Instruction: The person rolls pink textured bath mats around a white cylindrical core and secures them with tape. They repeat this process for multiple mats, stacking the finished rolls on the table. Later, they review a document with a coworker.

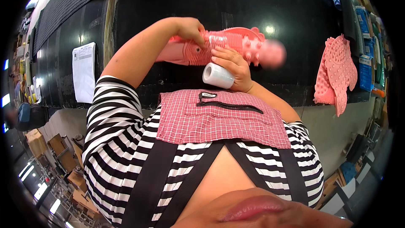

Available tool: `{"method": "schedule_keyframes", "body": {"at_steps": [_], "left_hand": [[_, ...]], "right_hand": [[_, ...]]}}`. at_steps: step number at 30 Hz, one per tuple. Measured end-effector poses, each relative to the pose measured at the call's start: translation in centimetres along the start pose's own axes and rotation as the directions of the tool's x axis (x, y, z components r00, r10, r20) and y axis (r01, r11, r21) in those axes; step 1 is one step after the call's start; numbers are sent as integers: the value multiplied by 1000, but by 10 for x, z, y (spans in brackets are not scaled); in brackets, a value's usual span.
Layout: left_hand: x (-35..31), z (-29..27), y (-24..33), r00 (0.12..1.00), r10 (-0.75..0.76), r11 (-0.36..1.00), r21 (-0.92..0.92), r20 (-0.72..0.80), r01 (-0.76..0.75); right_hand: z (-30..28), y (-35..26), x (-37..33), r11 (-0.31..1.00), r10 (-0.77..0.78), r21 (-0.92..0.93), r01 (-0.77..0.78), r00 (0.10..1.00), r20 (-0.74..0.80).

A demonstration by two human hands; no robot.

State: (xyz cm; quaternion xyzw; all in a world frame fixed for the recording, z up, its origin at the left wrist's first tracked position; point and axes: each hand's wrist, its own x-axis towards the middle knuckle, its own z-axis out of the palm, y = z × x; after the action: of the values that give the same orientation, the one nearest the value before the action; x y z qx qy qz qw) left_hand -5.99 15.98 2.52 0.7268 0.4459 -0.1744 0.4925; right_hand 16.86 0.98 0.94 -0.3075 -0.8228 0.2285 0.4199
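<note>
A rolled pink rubber mat [236, 40] with bristles and knobs lies across the black table in front of me. A shiny clear band of film crosses its middle. My left hand [192, 30] is closed on the mat's upper left part, thumb bent over the bristles. In my right hand [236, 65] is a small roll of clear stretch film [217, 76], its hollow core facing left. The right fingers lie along the near side of the mat, beside the film. A blurred pink round end [273, 53] sticks out at the mat's right.
More knobbed pink rubber mats [336, 69] hang over the table's right edge. A printed paper sheet [84, 71] lies at the left on the black table [168, 0]. Ribbed dark matting [71, 8] covers the far left. Blue packages [365, 46] stand at the far right.
</note>
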Motion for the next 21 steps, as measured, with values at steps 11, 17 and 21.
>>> {"method": "schedule_keyframes", "body": {"at_steps": [11,17,21], "left_hand": [[-15,21,5,353,381,911,413,-855,17],[8,87,-13,378,415,828,515,-828,220],[35,49,-35,396,432,807,543,-810,232]], "right_hand": [[13,118,111,815,502,312,-489,864,40],[14,219,188,668,542,584,-462,839,43],[15,218,213,760,477,453,-466,873,97]]}}
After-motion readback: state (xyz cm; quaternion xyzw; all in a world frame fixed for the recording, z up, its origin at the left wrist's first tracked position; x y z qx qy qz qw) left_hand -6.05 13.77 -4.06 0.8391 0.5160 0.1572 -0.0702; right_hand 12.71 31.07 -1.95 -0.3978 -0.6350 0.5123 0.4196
